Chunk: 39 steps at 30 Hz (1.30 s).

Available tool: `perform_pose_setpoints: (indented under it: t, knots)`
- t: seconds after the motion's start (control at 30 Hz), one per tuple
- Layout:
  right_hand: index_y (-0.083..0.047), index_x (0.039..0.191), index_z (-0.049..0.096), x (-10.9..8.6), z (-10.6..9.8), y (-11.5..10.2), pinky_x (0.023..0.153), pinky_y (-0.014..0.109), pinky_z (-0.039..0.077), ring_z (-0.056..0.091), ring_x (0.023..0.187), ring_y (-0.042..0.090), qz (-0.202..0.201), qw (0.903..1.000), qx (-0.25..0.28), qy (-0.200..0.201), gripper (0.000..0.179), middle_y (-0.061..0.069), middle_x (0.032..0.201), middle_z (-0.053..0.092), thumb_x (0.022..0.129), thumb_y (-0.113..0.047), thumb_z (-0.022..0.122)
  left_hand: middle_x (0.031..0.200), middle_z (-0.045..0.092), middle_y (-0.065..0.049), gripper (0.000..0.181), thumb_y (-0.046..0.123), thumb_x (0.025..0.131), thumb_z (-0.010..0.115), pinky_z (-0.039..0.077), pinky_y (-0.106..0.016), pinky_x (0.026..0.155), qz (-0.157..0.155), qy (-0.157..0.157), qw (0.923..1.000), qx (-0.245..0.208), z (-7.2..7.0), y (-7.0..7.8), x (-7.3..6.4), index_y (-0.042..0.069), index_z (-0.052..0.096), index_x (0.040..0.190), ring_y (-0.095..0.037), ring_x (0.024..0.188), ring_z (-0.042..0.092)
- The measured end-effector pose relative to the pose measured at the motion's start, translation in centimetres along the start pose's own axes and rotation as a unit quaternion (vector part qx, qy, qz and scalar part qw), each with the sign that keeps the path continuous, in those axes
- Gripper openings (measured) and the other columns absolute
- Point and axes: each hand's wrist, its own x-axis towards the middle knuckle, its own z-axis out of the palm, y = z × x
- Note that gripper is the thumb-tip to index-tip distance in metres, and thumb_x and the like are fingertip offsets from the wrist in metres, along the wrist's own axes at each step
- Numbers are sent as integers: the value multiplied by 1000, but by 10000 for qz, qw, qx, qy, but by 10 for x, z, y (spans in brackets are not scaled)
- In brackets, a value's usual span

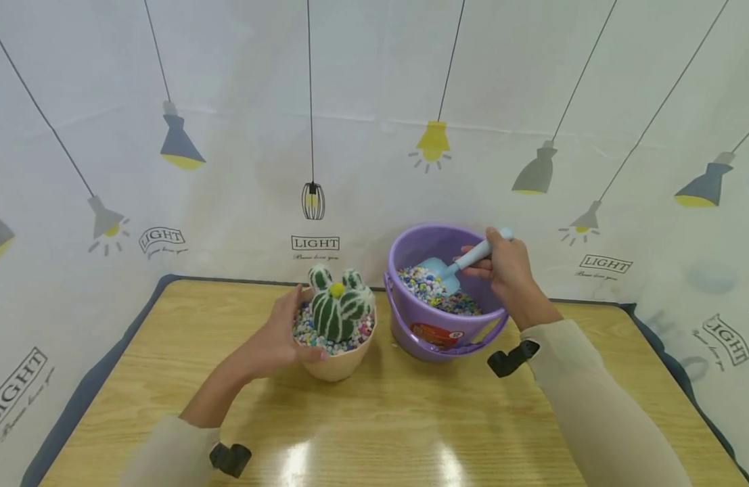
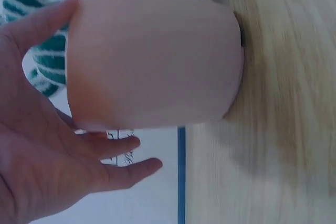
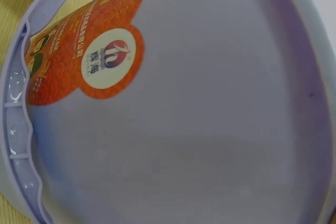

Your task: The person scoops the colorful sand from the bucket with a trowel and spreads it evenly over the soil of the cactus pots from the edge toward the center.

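Fingers [image 1: 482, 265] of the right hand [image 1: 509, 267] are wrapped round the handle of a pale blue scoop [image 1: 471, 257], as I watch from my remote post. Largest first: a wood-grain table [image 1: 380, 419] fills the lower part of the head view. On its far side, right of centre, stands a purple bucket [image 1: 447, 243]. Left of it, near but apart, an upright peach pot [image 1: 337, 368] holds a striped green-and-white cactus [image 1: 333, 318]. Small coloured beads [image 1: 423, 281] surround the cactus and also lie inside the bucket.

For me, the relation that matters is this: the scoop reaches into the bucket, its long axis slanting from the right hand down and left, so the blade, down at the beads, points towards the pot's side. I cannot tell whether it carries any. The right hand is nearer the bucket, the left hand [image 1: 277, 338] nearer the pot.

The right hand comes in over the bucket's right rim. The left hand grips the pot's left side, thumb at the near rim; my left wrist view shows two other fingers stretched out, clear of the wall.
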Motion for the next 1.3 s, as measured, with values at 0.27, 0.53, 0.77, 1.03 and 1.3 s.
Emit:
perform_pose_setpoints:
  t: [0.27,0.53,0.77,1.03,1.3]
  knots:
    - [0,121,35,-1,0,-2,63,32,60,73,69,22,54,9999,74,111,35,9,74,72,105,-31,37,153,15,-20,120,58,67,81,41,-57,103,-637,999,9900,768,30,14,-2,11,12,152,-43,129,43]
    - [-1,125,34,-1,1,-1,68,35,59,73,68,25,97,9986,425,283,36,10,73,72,105,-30,38,153,18,-18,121,60,63,83,47,-58,96,-864,1118,9855,941,28,17,-3,13,15,152,-42,123,49]
    - [1,144,19,-1,-1,-1,67,36,59,73,65,26,162,9960,757,440,53,11,72,71,105,-29,37,157,10,-21,125,57,65,83,38,-61,104,-781,524,9927,756,15,12,6,9,9,154,-45,132,39]
    - [-1,146,19,-3,-1,-6,67,37,59,72,67,27,146,9919,1110,595,52,13,73,70,105,-28,38,152,18,-23,125,48,67,85,31,-58,111,-269,73,9981,551,0,2,17,2,7,153,-41,136,32]
    - [-5,144,21,-8,-1,-11,66,37,59,73,68,29,71,9869,1462,673,49,15,74,70,104,-27,39,151,20,-23,125,42,65,87,28,-59,112,-160,-149,9990,396,-7,-1,23,1,9,153,-40,136,29]
